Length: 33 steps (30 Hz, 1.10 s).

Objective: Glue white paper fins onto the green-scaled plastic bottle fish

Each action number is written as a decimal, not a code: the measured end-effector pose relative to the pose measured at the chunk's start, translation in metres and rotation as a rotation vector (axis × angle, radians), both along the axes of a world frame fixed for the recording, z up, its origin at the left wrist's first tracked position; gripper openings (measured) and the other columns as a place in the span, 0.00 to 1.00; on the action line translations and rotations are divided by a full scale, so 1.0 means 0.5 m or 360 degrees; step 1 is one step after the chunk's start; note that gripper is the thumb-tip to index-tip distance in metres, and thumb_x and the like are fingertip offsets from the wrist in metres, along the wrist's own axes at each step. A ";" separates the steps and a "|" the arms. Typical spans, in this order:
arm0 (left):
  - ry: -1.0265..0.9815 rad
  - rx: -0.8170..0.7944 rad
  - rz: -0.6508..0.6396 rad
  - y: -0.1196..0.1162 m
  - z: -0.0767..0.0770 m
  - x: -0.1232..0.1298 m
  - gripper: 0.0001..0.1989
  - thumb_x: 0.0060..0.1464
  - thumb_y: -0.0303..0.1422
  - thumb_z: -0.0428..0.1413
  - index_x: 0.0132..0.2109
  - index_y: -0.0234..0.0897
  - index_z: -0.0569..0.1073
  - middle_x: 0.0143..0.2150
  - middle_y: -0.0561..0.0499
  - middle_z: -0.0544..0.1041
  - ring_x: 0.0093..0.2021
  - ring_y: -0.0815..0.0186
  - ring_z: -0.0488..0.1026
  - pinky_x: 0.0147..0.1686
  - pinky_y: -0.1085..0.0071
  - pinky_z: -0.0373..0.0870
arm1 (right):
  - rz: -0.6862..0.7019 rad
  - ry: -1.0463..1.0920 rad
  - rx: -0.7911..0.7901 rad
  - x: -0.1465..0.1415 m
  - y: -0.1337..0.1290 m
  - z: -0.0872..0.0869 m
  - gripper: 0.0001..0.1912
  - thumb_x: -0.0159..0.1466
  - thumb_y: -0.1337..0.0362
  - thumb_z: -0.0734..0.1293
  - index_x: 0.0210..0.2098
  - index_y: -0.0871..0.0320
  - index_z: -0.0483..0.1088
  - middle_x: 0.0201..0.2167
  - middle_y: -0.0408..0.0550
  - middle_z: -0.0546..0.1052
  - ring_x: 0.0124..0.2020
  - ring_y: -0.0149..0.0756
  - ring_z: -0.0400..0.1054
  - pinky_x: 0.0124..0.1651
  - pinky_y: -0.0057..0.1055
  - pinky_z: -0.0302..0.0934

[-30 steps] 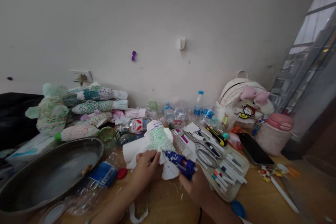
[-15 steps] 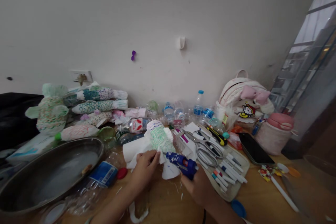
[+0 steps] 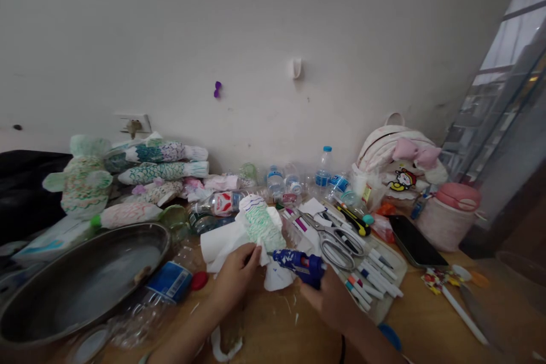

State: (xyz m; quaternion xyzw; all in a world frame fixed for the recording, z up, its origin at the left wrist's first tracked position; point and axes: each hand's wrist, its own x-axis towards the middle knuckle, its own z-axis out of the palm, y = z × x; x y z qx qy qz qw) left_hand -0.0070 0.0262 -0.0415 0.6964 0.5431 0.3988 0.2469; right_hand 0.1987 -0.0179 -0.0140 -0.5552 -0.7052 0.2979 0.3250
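Note:
My right hand [image 3: 326, 296] is wrapped round a blue hot glue gun [image 3: 298, 264], whose nozzle points left at a paper-covered fish [image 3: 262, 224]. The fish is white with green scribbled scales and lies on white paper. My left hand [image 3: 239, 267] pinches the white paper at the fish's lower end, close to the nozzle. A white tail-like paper piece [image 3: 278, 278] spreads out below the glue gun. Whether the nozzle touches the paper I cannot tell.
An oval metal tray [image 3: 85, 278] and a crushed bottle with blue label [image 3: 170, 281] lie left. Several finished-looking fish [image 3: 166, 170] are stacked behind. Scissors [image 3: 336, 242] and markers [image 3: 375, 278] fill a tray at right, beside a phone [image 3: 416, 242].
My right hand and the glue gun have shifted slightly to the right. My left hand keeps its pinch, and the fish stays in nearly the same place.

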 end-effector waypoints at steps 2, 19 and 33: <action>-0.0003 -0.0002 -0.0002 0.001 0.000 0.000 0.18 0.56 0.44 0.43 0.22 0.41 0.58 0.21 0.55 0.64 0.26 0.63 0.63 0.28 0.69 0.56 | 0.0001 -0.0024 -0.0007 0.004 0.001 -0.004 0.11 0.50 0.64 0.61 0.30 0.56 0.74 0.23 0.46 0.77 0.28 0.39 0.69 0.34 0.31 0.64; -0.0016 -0.0009 0.0010 0.000 0.000 0.000 0.18 0.56 0.43 0.44 0.22 0.40 0.59 0.21 0.55 0.64 0.26 0.63 0.63 0.27 0.70 0.55 | 0.0005 0.0089 -0.0081 0.030 0.005 0.002 0.10 0.49 0.61 0.63 0.30 0.55 0.72 0.26 0.48 0.76 0.30 0.44 0.67 0.36 0.36 0.61; -0.0260 -0.0120 0.0033 -0.012 0.009 0.002 0.20 0.57 0.46 0.42 0.23 0.40 0.65 0.23 0.53 0.70 0.28 0.61 0.66 0.30 0.68 0.61 | -0.0056 0.0940 -0.0384 0.048 0.017 0.014 0.07 0.48 0.62 0.64 0.25 0.58 0.70 0.19 0.39 0.69 0.21 0.29 0.58 0.26 0.26 0.51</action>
